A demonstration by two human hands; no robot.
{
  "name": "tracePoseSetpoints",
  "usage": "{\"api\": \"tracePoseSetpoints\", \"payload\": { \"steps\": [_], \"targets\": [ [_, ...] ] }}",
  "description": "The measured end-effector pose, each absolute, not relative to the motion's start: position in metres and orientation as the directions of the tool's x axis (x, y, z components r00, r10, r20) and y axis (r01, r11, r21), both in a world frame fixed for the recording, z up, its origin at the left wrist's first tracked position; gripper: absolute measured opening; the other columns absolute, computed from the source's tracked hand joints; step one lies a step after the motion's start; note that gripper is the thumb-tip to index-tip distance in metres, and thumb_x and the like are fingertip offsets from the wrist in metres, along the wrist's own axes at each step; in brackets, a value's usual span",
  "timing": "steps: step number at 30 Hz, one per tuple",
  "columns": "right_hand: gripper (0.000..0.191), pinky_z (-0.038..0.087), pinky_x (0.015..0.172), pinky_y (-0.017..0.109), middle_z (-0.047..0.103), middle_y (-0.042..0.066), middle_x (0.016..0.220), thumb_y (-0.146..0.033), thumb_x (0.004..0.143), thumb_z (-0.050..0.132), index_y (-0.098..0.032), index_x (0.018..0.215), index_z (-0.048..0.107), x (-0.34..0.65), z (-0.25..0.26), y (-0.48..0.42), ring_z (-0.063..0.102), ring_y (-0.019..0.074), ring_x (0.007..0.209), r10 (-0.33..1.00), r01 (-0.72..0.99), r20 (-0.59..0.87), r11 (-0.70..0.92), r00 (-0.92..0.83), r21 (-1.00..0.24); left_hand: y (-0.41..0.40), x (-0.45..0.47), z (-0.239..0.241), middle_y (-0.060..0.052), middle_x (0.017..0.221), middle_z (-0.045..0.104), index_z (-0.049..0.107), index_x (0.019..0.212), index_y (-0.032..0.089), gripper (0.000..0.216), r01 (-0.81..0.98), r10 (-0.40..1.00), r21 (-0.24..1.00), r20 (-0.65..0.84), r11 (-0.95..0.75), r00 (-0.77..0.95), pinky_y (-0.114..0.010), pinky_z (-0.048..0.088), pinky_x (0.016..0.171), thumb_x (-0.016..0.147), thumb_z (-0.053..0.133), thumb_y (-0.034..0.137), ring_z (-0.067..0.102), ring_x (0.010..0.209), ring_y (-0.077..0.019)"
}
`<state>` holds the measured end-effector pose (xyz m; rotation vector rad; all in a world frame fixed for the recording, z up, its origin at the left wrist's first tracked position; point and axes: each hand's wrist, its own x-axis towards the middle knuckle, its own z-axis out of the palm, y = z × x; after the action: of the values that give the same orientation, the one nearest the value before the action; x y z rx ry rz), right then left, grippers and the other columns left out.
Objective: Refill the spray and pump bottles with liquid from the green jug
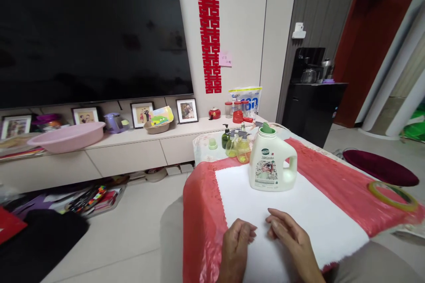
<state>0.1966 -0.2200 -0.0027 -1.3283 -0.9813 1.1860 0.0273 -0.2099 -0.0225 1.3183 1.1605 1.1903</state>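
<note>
A pale green detergent jug (268,163) with a side handle stands upright on a white cloth (318,216), its label facing me. A darker green piece (267,129) shows at its mouth. My left hand (237,243) and my right hand (289,233) hover over the cloth in front of the jug, apart from it and from each other. Both have loosely bent fingers and nothing visible in them. A light green cap (213,143) sits behind, to the left of a dark green pump bottle (226,136) and clear spray bottles (243,148) holding yellow-green liquid.
Red plastic sheeting (202,203) covers the table beneath the cloth. A roll of yellowish tape (393,195) lies at the right. Behind stand a detergent bag (250,99) and red-lidded jars (229,109). A pink basin (68,137) rests on the long cabinet (129,154), left.
</note>
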Motion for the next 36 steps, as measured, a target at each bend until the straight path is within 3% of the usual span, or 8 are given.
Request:
{"api": "tracePoseSetpoints", "payload": {
  "steps": [6, 11, 16, 20, 26, 31, 36],
  "targets": [
    [0.086, 0.050, 0.079, 0.028, 0.063, 0.012, 0.097, -0.079, 0.065, 0.072, -0.010, 0.116, 0.062, 0.185, -0.008, -0.226, 0.058, 0.0148, 0.076, 0.986, -0.082, -0.117, -0.108, 0.120, -0.991, -0.213, 0.024, -0.019, -0.008, 0.078, 0.073, 0.073, 0.087, 0.019, 0.056, 0.105, 0.988, 0.992, 0.053, -0.068, 0.145, -0.034, 0.050, 0.076, 0.094, 0.040, 0.062, 0.067, 0.078, -0.0235],
    [0.075, 0.048, 0.072, 0.027, 0.062, 0.010, 0.092, -0.075, 0.071, 0.070, -0.011, 0.111, 0.064, 0.176, -0.008, -0.227, 0.055, 0.0129, 0.070, 0.991, -0.101, -0.103, -0.094, 0.086, -0.990, -0.210, 0.020, -0.026, -0.007, 0.074, 0.072, 0.073, 0.084, 0.019, 0.058, 0.054, 0.987, 0.997, 0.045, -0.054, 0.157, -0.032, 0.048, 0.074, 0.093, 0.041, 0.066, 0.066, 0.074, -0.0223],
    [0.070, 0.045, 0.067, 0.024, 0.061, 0.008, 0.088, -0.074, 0.076, 0.068, -0.011, 0.107, 0.065, 0.163, 0.000, -0.215, 0.053, 0.0108, 0.067, 0.994, -0.147, -0.103, -0.096, 0.043, -0.984, -0.198, 0.016, -0.026, -0.004, 0.062, 0.068, 0.071, 0.078, 0.019, 0.063, -0.134, 0.971, 0.985, -0.078, 0.110, 0.225, -0.030, 0.044, 0.064, 0.080, 0.053, 0.079, 0.059, 0.060, -0.0177],
    [0.066, 0.045, 0.069, 0.024, 0.061, 0.008, 0.090, -0.071, 0.080, 0.066, -0.011, 0.108, 0.066, 0.163, 0.010, -0.197, 0.054, 0.0109, 0.070, 0.992, -0.149, -0.125, -0.127, -0.025, -0.981, -0.188, 0.007, 0.000, -0.003, 0.065, 0.068, 0.070, 0.080, 0.016, 0.063, -0.353, 0.955, 0.891, -0.227, 0.284, 0.193, -0.027, 0.041, 0.059, 0.074, 0.064, 0.078, 0.058, 0.058, -0.0150],
    [0.059, 0.047, 0.075, 0.025, 0.059, 0.010, 0.099, -0.064, 0.090, 0.060, -0.013, 0.118, 0.063, 0.178, 0.028, -0.173, 0.057, 0.0128, 0.079, 0.984, -0.131, -0.068, -0.091, -0.167, -0.987, -0.171, -0.004, 0.058, -0.005, 0.067, 0.066, 0.072, 0.083, 0.013, 0.055, -0.486, 0.966, 0.839, -0.252, 0.245, 0.053, -0.027, 0.042, 0.063, 0.076, 0.071, 0.067, 0.055, 0.061, -0.0138],
    [0.047, 0.047, 0.076, 0.024, 0.059, 0.008, 0.094, -0.057, 0.098, 0.052, -0.015, 0.115, 0.062, 0.175, 0.059, -0.168, 0.058, 0.0113, 0.078, 0.960, -0.234, 0.100, 0.037, -0.263, -0.972, -0.166, 0.002, 0.089, -0.004, 0.065, 0.062, 0.072, 0.075, 0.016, 0.050, -0.386, 0.996, 0.919, -0.084, 0.087, 0.024, -0.027, 0.043, 0.067, 0.090, 0.058, 0.062, 0.055, 0.066, -0.0152],
    [0.059, 0.042, 0.067, 0.022, 0.057, 0.007, 0.080, -0.070, 0.094, 0.049, -0.013, 0.093, 0.064, 0.170, 0.084, -0.175, 0.056, 0.0112, 0.070, 0.890, -0.337, 0.305, 0.188, -0.340, -0.923, -0.178, 0.006, 0.095, -0.006, 0.061, 0.061, 0.068, 0.056, 0.021, 0.064, -0.320, 0.966, 0.925, 0.243, -0.205, 0.082, -0.031, 0.041, 0.062, 0.095, 0.043, 0.066, 0.057, 0.061, -0.0178]
  ]
}}
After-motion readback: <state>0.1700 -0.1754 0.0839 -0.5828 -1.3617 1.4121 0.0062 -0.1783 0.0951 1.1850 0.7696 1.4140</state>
